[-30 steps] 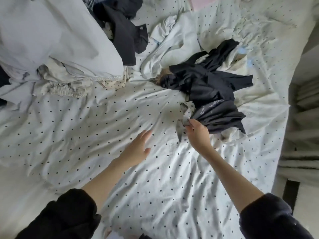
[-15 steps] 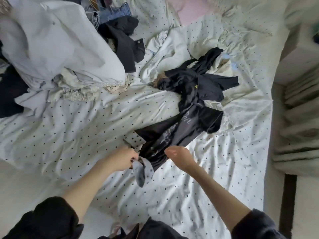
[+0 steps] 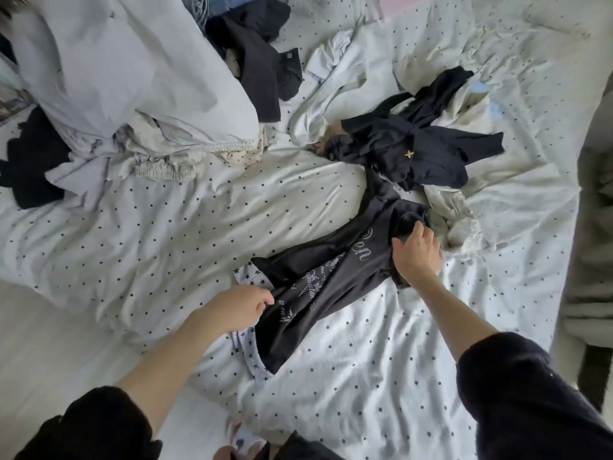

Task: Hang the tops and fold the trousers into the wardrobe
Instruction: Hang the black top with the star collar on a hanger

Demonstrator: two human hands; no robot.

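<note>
A black top with white print (image 3: 326, 280) lies stretched across the dotted bed sheet (image 3: 166, 234), a star-patterned lining showing at its near edge. My left hand (image 3: 240, 307) grips the near end of this top. My right hand (image 3: 416, 257) grips a bunched fold at its far end. Behind it lies a dark garment with a small gold star (image 3: 414, 154), still touching the top.
A pale bundle of bedding and clothes (image 3: 126, 78) fills the back left, with black garments (image 3: 265, 61) and denim behind it. A light garment (image 3: 351, 74) lies at the back centre and a cream one (image 3: 461, 224) right of my right hand. The bed's right edge meets grey fabric (image 3: 597, 210).
The black printed top has been pulled out of the dark pile toward me and spread longer. My left hand now holds its near end; my right hand has moved up to its far end.
</note>
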